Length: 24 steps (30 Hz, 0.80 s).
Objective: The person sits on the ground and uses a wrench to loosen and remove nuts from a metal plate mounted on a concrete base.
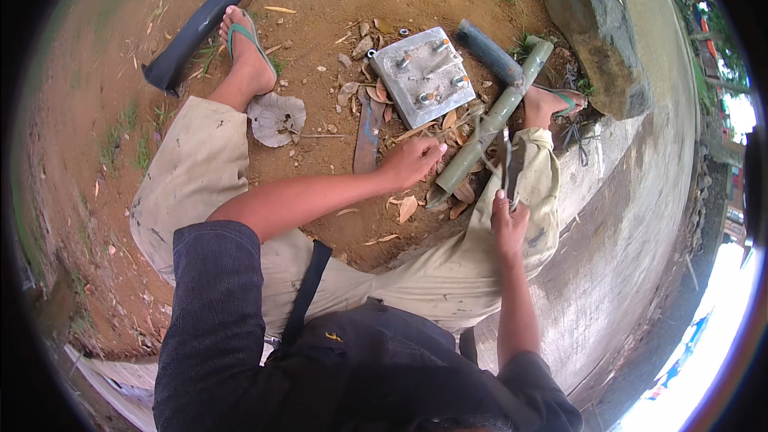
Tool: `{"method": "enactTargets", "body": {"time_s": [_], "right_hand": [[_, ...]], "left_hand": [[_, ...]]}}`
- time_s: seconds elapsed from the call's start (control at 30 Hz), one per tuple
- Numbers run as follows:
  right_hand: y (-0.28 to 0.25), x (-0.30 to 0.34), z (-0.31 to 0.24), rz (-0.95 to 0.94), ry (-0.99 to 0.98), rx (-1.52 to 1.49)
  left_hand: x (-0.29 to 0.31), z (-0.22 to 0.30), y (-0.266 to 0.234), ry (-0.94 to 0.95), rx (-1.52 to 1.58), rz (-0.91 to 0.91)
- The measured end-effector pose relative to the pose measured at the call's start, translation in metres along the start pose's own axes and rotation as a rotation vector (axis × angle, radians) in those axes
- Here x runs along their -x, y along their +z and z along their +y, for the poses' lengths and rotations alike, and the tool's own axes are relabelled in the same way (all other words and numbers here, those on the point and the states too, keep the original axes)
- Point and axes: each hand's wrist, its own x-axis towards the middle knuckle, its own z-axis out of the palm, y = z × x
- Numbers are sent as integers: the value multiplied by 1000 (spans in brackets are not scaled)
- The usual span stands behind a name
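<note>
My right hand (510, 222) is closed around a slim grey metal tool (508, 168) that points away from me; its exact kind is unclear. Just short of the metal block, my left hand (412, 162) is held with its fingers drawn together, and what they pinch, if anything, is too small to make out. The square silvery block (422, 76) lies on the soil with several rusty bolts standing up from its top. To its right a green bamboo-like tube (496, 120) lies slanted, touching a dark grey pipe (490, 52). A flat, worn metal strip (368, 132) lies left of my left hand.
Beyond my right foot (552, 102) stands a large grey rock (600, 40). A thick black pipe (212, 16) curves past my left foot (248, 56). A concrete slab (616, 216) runs along the right. Dry leaves (406, 209) and pebbles lie between my legs.
</note>
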Motion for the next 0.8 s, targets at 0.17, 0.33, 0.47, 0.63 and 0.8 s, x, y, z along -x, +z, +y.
{"method": "enactTargets", "body": {"time_s": [0.17,0.33,0.47,0.63,0.8], "right_hand": [[5,-40,-25,83,48,-315],[10,-60,19,-88,272,-243],[24,-55,32,-201,136,-6],[34,-49,47,-241,-40,109],[25,-49,39,-283,99,41]], "left_hand": [[8,20,0,-14,-179,46],[2,-5,8,-44,-244,109],[-19,-21,3,-141,-177,328],[-58,-16,-1,-129,-410,416],[-83,-10,-2,-123,-550,475]]}}
